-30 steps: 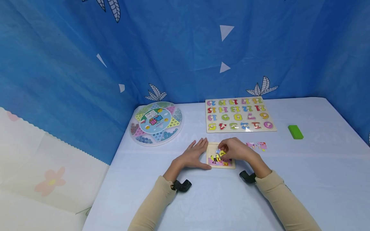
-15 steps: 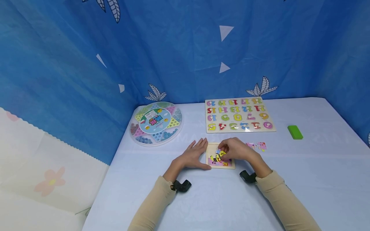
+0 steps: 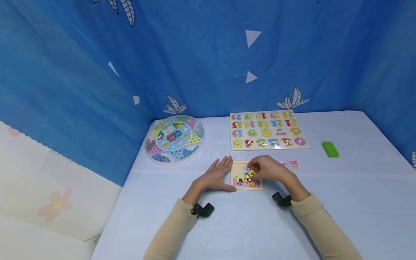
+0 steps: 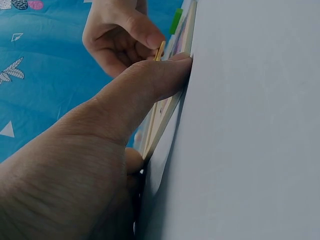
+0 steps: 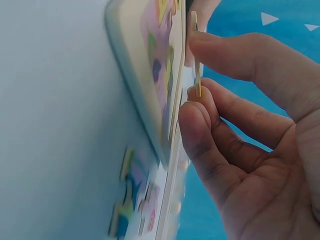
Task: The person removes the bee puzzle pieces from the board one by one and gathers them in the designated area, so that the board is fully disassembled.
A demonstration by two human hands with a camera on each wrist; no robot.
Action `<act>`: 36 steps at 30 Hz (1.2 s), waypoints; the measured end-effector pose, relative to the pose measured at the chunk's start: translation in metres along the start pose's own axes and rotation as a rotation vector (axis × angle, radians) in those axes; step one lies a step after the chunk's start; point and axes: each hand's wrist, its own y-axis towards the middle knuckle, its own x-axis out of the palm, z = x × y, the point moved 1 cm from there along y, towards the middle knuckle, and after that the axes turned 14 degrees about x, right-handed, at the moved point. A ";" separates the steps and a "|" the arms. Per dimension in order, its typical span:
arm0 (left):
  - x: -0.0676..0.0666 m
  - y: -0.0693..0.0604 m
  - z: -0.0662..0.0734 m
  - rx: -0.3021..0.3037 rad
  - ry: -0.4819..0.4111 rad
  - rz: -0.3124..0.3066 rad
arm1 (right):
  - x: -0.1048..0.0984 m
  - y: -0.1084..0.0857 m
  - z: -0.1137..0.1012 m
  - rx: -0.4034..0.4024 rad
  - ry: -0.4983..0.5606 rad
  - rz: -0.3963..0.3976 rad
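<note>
A small square wooden jigsaw tray with a partly filled bee picture lies on the table. My left hand rests against its left side with fingers spread; in the left wrist view the thumb lies along the tray's near edge. Over the tray's right half, my right hand pinches a thin jigsaw piece between thumb and fingers. The right wrist view shows that piece edge-on, raised off the tray. Loose jigsaw pieces lie right of the tray, partly hidden behind the right hand.
Behind the tray lies a wooden number board. A round marble board game sits at the back left, and a green block at the right. A blue patterned curtain hangs along the table's back edge.
My right hand has shifted slightly right with the pinched piece, covering more of the loose pieces. My left hand holds its place on the tray. The head view has moved a little.
</note>
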 end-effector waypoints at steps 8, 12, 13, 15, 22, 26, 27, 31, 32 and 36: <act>0.001 0.000 -0.001 -0.005 0.001 0.002 | -0.004 -0.007 0.010 0.006 0.004 0.029; 0.001 0.000 -0.001 -0.006 0.005 0.000 | -0.005 -0.009 0.016 0.022 0.006 0.038; 0.001 0.000 -0.001 -0.006 0.004 0.000 | -0.005 -0.009 0.017 0.026 0.008 0.039; 0.001 0.000 -0.001 -0.004 0.005 0.001 | -0.005 -0.010 0.019 0.034 0.010 0.043; 0.002 0.001 -0.001 -0.005 0.003 0.004 | -0.011 -0.017 0.026 0.019 0.002 0.054; 0.003 0.001 -0.001 -0.003 0.002 0.004 | -0.015 -0.021 0.033 0.028 0.000 0.062; 0.003 0.001 -0.001 -0.003 -0.001 0.005 | -0.017 -0.022 0.034 0.031 0.001 0.063; 0.002 0.001 -0.001 -0.001 -0.006 0.006 | -0.021 -0.024 0.041 0.043 0.008 0.069; 0.001 0.001 -0.001 -0.002 -0.007 0.006 | -0.022 -0.024 0.042 0.044 0.011 0.069; 0.002 0.001 -0.001 -0.005 -0.007 0.001 | -0.024 -0.025 0.049 0.053 0.012 0.068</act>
